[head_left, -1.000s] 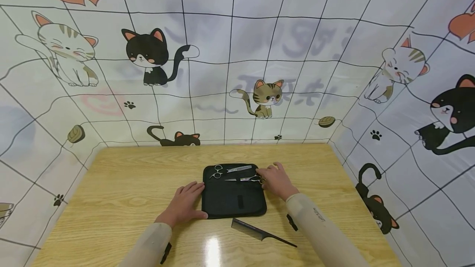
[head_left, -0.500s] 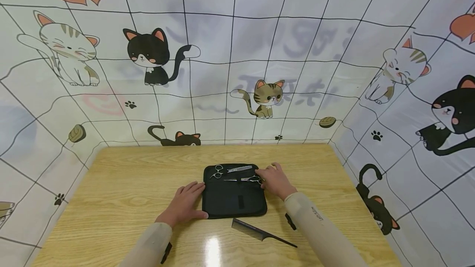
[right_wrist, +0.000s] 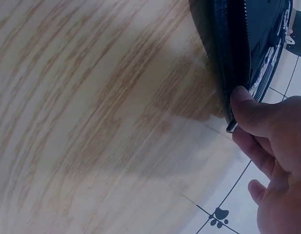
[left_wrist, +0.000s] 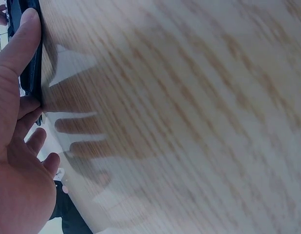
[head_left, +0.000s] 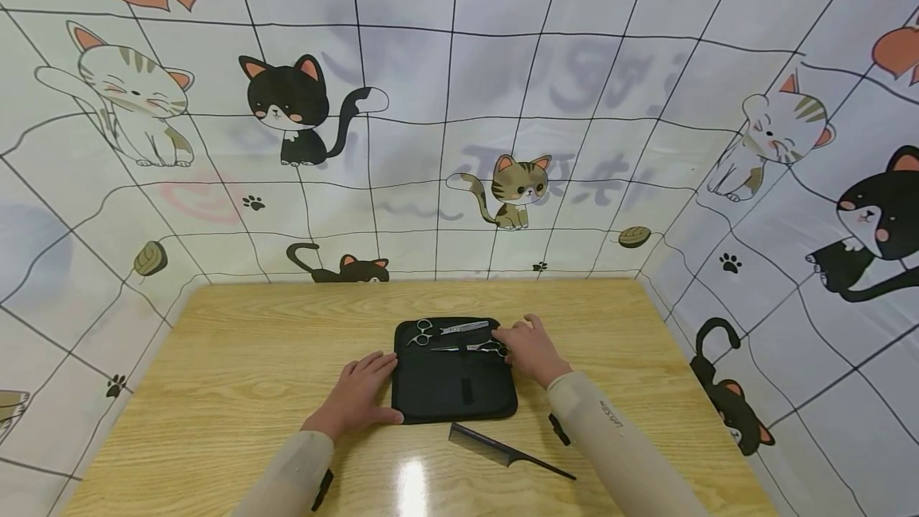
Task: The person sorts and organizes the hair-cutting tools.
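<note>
The lower scissors (head_left: 475,347) lie crosswise, handles toward my right fingers (right_wrist: 255,153), pinching the case (head_left: 431,389) edge; my left fingers (head_left: 378,367) spread opposite.

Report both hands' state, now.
Left hand: open, touching the black case at its left edge.
Right hand: closed, pinching the black case's right edge.

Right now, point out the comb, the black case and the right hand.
Comb (head_left: 506,454): head view, where toothed part meets handle.
Black case (head_left: 431,384): head view, bare lower panel.
Right hand (head_left: 533,350): head view, back of the hand.
</note>
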Motion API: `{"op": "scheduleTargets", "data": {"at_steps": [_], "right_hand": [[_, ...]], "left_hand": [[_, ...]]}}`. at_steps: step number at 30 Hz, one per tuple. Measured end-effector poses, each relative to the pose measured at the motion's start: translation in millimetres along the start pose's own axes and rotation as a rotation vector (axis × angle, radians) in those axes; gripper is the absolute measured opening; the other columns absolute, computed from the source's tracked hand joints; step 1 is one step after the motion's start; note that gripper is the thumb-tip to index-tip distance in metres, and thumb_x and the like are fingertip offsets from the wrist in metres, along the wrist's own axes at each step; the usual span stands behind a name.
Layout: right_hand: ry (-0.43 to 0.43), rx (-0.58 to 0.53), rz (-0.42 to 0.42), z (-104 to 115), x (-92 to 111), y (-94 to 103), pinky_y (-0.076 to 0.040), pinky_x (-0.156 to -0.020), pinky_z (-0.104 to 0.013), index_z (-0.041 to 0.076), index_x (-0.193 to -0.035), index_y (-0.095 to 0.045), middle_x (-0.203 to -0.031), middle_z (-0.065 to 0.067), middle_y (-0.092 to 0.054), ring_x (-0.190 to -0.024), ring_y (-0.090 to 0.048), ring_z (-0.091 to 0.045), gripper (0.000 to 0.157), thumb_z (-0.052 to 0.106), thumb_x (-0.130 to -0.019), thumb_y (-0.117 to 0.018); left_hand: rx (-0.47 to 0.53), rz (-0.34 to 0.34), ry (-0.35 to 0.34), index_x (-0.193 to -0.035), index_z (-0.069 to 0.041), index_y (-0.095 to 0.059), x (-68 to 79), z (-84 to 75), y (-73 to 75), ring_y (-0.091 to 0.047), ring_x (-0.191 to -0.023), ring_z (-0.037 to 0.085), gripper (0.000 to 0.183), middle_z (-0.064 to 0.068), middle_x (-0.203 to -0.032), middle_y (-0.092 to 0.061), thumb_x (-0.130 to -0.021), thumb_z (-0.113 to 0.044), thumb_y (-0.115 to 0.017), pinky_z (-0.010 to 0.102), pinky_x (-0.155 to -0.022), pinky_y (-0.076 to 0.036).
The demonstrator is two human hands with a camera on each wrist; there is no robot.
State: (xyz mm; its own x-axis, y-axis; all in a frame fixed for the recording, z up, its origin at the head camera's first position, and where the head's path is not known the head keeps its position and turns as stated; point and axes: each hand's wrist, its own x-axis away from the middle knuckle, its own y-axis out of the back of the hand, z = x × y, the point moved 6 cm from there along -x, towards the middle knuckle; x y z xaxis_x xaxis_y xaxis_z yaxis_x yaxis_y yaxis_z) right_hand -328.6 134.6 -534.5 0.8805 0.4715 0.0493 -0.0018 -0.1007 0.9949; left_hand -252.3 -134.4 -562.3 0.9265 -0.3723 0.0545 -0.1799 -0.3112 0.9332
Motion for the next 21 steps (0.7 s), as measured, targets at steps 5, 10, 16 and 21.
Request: {"op": "scheduleTargets", "data": {"at_steps": [5, 10, 16, 21], "right_hand": [[0.017, 0.049, -0.022, 0.7, 0.3, 0.2, -0.027, -0.105, -0.05, 0.025, -0.119, -0.062, -0.124, 0.005, -0.06, -0.107, -0.057, -0.02, 0.045, 0.024, -0.076, -0.074], [0.043, 0.092, -0.046, 2.0, 0.9, -1.6, -0.028, -0.104, -0.048, 0.026, -0.12, -0.061, -0.126, 0.005, -0.058, -0.109, -0.056, -0.019, 0.044, 0.024, -0.077, -0.072], [0.051, 0.071, -0.071, 2.7, 2.1, -2.5, -0.029, -0.104, -0.047, 0.025, -0.123, -0.059, -0.129, 0.006, -0.056, -0.109, -0.055, -0.019, 0.045, 0.021, -0.079, -0.071], [0.051, 0.048, -0.075, 3.1, 0.6, -2.6, -0.028, -0.104, -0.047, 0.025, -0.123, -0.059, -0.129, 0.006, -0.056, -0.109, -0.055, -0.019, 0.045, 0.019, -0.08, -0.07]], "left_hand": [[-0.012, 0.005, 0.008, -0.14, -0.011, -0.038, -0.8, 0.3, -0.6, -0.026, -0.138, 0.026, 0.096, 0.002, -0.147, -0.035, -0.065, -0.063, -0.069, 0.052, -0.107, -0.022], [-0.01, -0.002, 0.008, -0.139, -0.01, -0.039, -1.6, 0.7, -0.4, -0.026, -0.137, 0.027, 0.097, 0.003, -0.146, -0.036, -0.064, -0.063, -0.069, 0.053, -0.107, -0.023], [-0.015, 0.0, 0.004, -0.14, -0.011, -0.039, -1.6, 1.2, -1.8, -0.026, -0.137, 0.026, 0.097, 0.002, -0.147, -0.035, -0.064, -0.064, -0.069, 0.052, -0.107, -0.023], [-0.007, -0.005, -0.002, -0.14, -0.011, -0.039, -1.5, 2.0, -2.7, -0.026, -0.137, 0.027, 0.097, 0.002, -0.147, -0.035, -0.064, -0.064, -0.068, 0.053, -0.106, -0.023]]}}
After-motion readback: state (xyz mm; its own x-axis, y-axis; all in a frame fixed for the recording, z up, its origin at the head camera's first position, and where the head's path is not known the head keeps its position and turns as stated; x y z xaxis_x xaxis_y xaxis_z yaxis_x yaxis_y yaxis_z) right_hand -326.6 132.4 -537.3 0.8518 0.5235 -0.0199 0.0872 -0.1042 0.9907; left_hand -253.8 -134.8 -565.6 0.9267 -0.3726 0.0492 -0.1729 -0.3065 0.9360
